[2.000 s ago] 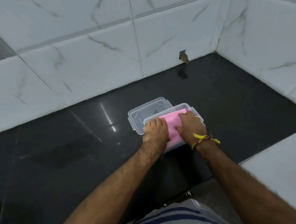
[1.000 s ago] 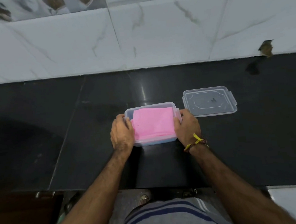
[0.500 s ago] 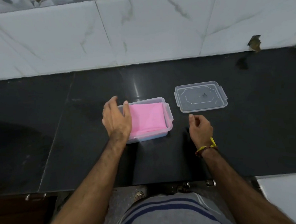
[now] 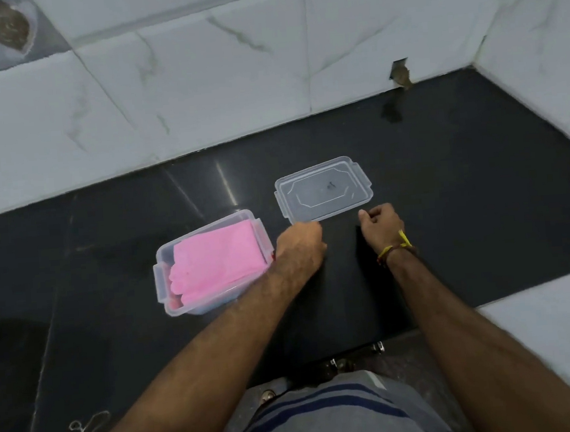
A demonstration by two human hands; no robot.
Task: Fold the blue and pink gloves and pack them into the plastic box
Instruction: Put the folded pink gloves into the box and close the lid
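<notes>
Both hands, left (image 4: pixel 299 245) and right (image 4: pixel 382 222), curl loosely at the near edge of the flat clear plastic lid (image 4: pixel 324 189), each grip empty, probably to lift it. Left of them on the black counter (image 4: pixel 460 186), the clear plastic box (image 4: pixel 166 274) holds folded pink gloves (image 4: pixel 217 261).

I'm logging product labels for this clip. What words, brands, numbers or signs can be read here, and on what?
None can be read.
Clear lid: a small dark mark at its centre, too small and blurred to read.
Plastic box, pink gloves, black counter, wall tiles: no text visible.
</notes>
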